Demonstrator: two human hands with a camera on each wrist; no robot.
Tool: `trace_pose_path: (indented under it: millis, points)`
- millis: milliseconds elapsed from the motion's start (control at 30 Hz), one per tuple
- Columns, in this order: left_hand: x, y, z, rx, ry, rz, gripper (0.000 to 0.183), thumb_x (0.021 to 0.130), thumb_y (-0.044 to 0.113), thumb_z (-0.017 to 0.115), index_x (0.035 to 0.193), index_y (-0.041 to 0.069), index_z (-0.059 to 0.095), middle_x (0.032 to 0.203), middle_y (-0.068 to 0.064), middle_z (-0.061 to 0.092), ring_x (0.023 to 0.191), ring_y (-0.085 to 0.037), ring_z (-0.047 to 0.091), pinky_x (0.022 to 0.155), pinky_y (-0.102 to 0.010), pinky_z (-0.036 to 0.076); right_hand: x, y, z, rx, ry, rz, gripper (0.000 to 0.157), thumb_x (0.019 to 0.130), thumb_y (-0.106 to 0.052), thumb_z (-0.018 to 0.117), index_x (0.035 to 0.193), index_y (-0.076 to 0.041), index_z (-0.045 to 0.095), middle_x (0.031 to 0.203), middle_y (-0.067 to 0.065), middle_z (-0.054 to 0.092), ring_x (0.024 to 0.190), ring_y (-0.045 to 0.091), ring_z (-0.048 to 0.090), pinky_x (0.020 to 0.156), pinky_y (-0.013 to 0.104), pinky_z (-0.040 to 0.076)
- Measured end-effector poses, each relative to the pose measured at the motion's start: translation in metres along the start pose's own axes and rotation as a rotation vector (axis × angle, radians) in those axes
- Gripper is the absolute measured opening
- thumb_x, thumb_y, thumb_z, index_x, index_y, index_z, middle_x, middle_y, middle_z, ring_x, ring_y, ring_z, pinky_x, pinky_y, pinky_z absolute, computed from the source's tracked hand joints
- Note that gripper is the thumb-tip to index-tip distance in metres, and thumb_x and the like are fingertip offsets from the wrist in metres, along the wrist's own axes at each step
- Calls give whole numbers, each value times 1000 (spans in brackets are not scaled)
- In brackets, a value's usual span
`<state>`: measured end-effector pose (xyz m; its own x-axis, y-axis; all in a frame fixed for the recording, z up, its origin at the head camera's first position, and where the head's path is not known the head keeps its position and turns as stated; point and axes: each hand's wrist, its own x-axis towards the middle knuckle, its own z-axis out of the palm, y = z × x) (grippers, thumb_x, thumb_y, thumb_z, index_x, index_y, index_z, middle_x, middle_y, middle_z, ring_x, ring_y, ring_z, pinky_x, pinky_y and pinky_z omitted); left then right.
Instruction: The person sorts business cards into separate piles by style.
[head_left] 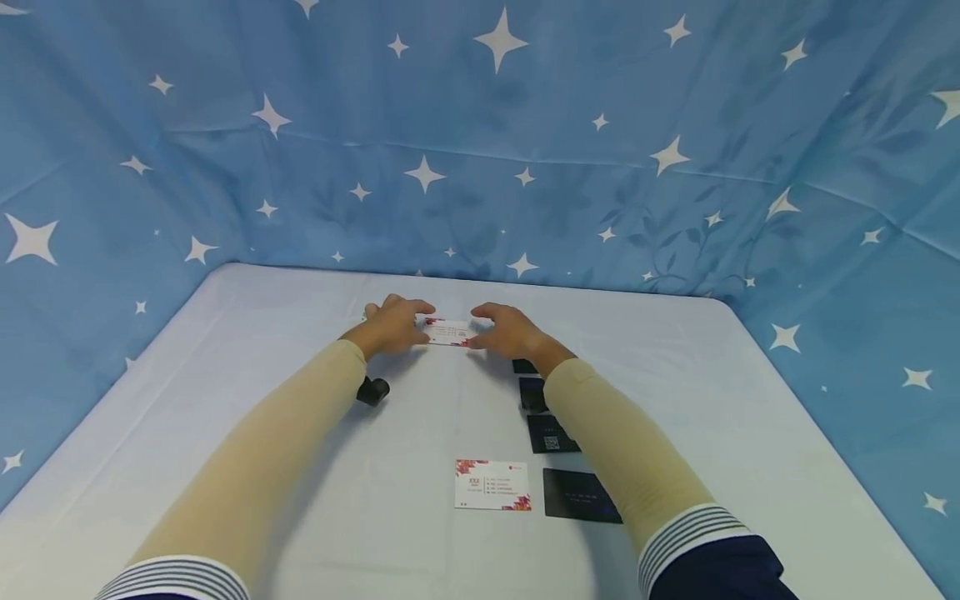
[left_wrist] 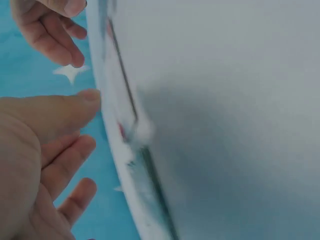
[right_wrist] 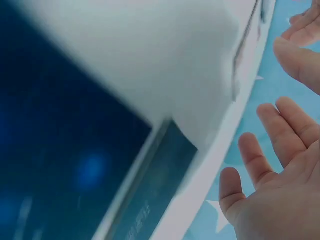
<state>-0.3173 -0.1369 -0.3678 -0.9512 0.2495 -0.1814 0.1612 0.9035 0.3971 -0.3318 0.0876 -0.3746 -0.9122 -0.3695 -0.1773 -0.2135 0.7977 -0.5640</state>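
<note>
A white business card (head_left: 450, 332) with red floral corners lies flat near the far side of the table, between the two hands. My left hand (head_left: 393, 323) is at its left end, thumb and fingers spread apart. At the right end is my right hand (head_left: 512, 332), its fingers also extended. In the left wrist view the left hand (left_wrist: 50, 150) has straight, parted fingers beside the blurred card edge. The right wrist view shows the right hand (right_wrist: 277, 170) with loose, spread fingers holding nothing. Whether any fingertip touches the card I cannot tell.
Nearer lies another white floral card (head_left: 492, 485). Beside it, a column of dark cards, including a large one (head_left: 581, 496) and one with a QR code (head_left: 551, 435), runs partly under the right forearm. A small black object (head_left: 372, 391) shows beside the left forearm. A blue star-patterned curtain (head_left: 480, 125) hangs behind.
</note>
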Motion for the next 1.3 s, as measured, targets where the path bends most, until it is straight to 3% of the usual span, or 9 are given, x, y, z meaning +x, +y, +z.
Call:
trace_pose_path:
  millis: [133,267,400,733,933,1133,1300]
  points:
    - [-18,8,1,-51,34,73,58,93,31,71,146,19,53,132,-9,59,129,-31,36,94,-55,22,-20,1,-7,34,-21,-31,61,91,-28,74,146,-14,51,150,8,47,137,31,40,109,55,32]
    - [-42,16,10,-97,15,154,58,91,33,73,144,18,56,142,-9,53,136,-34,34,100,-62,21,-49,6,-7,34,-57,-83,60,91,-26,75,144,-11,53,146,7,51,137,31,42,109,54,34]
    - [-67,22,23,-154,-4,206,55,88,34,78,138,17,62,138,-3,58,136,-30,39,102,-63,21,-82,10,-1,26,-101,-121,60,88,-27,78,142,-13,56,144,4,54,136,29,44,108,53,35]
    - [-120,44,59,-364,-68,207,57,82,35,84,132,17,65,129,8,63,129,-23,47,107,-60,25,-150,18,11,3,-195,-188,65,80,-30,86,138,-17,61,138,0,58,130,25,49,106,53,38]
    - [-138,58,76,-310,-100,273,59,76,33,88,128,14,67,124,3,66,123,-22,50,100,-57,28,-174,20,16,-36,-214,-203,66,77,-34,88,136,-18,62,136,2,58,126,25,50,104,52,40]
    - [-146,64,81,-244,-130,307,59,70,27,92,122,15,68,118,5,65,114,-20,51,92,-51,31,-188,20,22,-130,-212,-211,70,74,-42,88,136,-21,61,131,4,60,120,27,51,101,55,40]
    - [-149,67,84,-197,-112,334,58,69,21,92,121,14,67,116,5,64,111,-19,51,85,-44,30,-191,21,28,-195,-192,-239,69,75,-41,88,134,-20,62,123,2,61,112,25,51,94,52,42]
